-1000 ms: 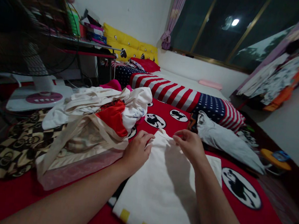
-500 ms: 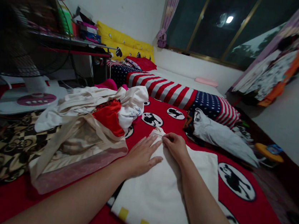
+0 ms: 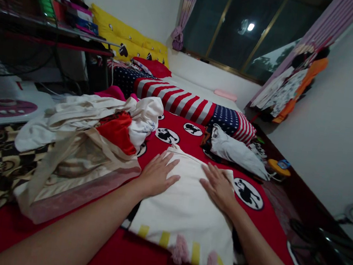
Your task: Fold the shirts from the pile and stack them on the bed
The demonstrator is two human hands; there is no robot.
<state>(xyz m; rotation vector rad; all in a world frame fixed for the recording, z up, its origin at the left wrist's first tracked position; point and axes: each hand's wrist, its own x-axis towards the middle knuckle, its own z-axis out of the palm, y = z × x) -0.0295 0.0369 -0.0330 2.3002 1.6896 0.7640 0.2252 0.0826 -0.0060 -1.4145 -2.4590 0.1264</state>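
Observation:
A folded white cloth (image 3: 183, 210) with yellow stripes and pink tassels at its near edge lies on the red blanket (image 3: 136, 260). My left hand (image 3: 155, 175) rests flat on the cloth's left side, fingers spread. Flat on the cloth's right side lies my right hand (image 3: 218, 187), fingers stretched out. Neither hand holds anything.
A heap of white, cream and red clothes (image 3: 93, 131) lies to the left. A grey-white garment (image 3: 238, 151) lies beyond the cloth, a stars-and-stripes blanket (image 3: 192, 102) behind it. A fan base (image 3: 4, 106) stands at the far left, and a small yellow stool (image 3: 278, 167) on the floor at right.
My right hand let go of the cloth's top edge and now lies flat. Both hands spread apart on the cloth. The camera has swung to the right.

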